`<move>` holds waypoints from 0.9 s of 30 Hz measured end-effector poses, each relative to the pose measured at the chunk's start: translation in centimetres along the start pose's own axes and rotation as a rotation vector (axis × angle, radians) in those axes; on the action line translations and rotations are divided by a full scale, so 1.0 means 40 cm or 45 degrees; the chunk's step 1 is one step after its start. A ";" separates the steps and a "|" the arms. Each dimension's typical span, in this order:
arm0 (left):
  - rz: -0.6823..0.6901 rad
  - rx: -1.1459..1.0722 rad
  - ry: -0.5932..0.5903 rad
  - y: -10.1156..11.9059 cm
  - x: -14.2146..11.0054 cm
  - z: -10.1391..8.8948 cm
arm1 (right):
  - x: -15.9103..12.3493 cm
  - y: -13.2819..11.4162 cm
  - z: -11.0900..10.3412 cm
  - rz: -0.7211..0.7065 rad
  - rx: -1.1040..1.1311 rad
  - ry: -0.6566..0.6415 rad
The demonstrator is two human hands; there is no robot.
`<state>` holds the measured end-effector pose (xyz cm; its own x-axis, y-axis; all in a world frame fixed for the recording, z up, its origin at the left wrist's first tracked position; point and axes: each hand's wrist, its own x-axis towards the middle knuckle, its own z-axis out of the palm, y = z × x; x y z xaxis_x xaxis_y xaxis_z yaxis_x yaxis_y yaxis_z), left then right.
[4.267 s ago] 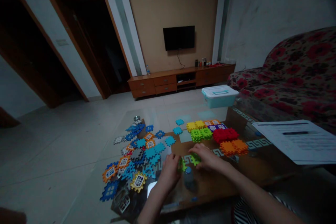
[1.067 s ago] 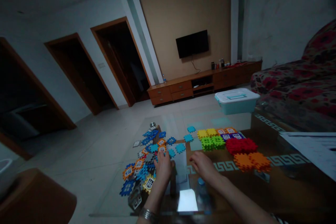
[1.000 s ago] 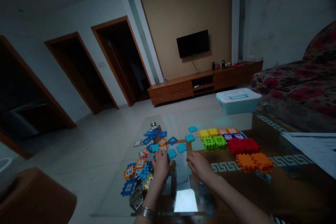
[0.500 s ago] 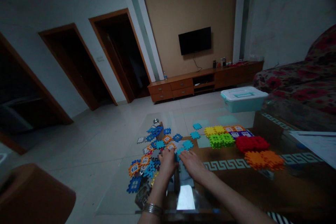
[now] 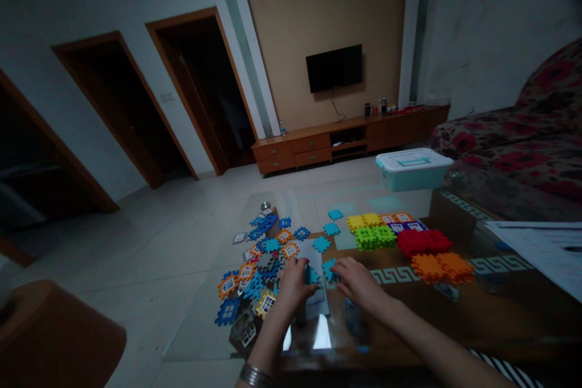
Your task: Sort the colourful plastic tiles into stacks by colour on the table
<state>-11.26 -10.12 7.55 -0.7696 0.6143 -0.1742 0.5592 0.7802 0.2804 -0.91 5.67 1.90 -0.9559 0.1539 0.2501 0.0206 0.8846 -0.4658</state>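
Note:
My left hand is over the left part of the glass table, its fingers curled round a light-blue notched plastic tile. To the right, the fingertips of my right hand are closed on the edge of another light-blue notched tile. A gap separates the two hands. Just beyond them lie more light-blue tiles, one close by and one farther off. A loose heap of blue, orange, grey and yellow tiles, some with white window inserts, spreads left of my left hand, including a yellow window tile.
Sorted stacks stand to the right: yellow, green, red and orange. Behind them is a lidded turquoise box. Paper sheets lie at the right edge. A brown rounded object is at lower left.
My hands, close together half a second ago, have moved apart. The right hand has shifted right with a light-blue tile at its fingertips. The view has shifted slightly.

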 end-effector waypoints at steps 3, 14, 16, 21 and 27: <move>0.111 -0.021 -0.091 0.013 -0.022 0.024 | 0.015 0.018 0.015 -0.013 0.083 0.020; -0.186 0.334 0.097 -0.029 0.020 0.001 | 0.058 0.069 -0.003 0.240 -0.011 -0.109; -0.207 0.328 0.068 -0.037 0.032 0.001 | 0.055 0.087 -0.005 0.253 0.053 -0.062; -0.234 0.279 0.031 -0.040 0.053 -0.001 | 0.063 0.081 0.002 0.195 0.379 -0.007; -0.158 0.276 0.018 -0.043 0.048 0.003 | 0.080 -0.012 0.016 -0.050 0.526 -0.114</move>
<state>-13.69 -10.27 6.60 -0.8399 0.5117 -0.1812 0.5120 0.8576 0.0488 -4.18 5.45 2.39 -0.9758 0.0684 0.2079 -0.1180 0.6356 -0.7630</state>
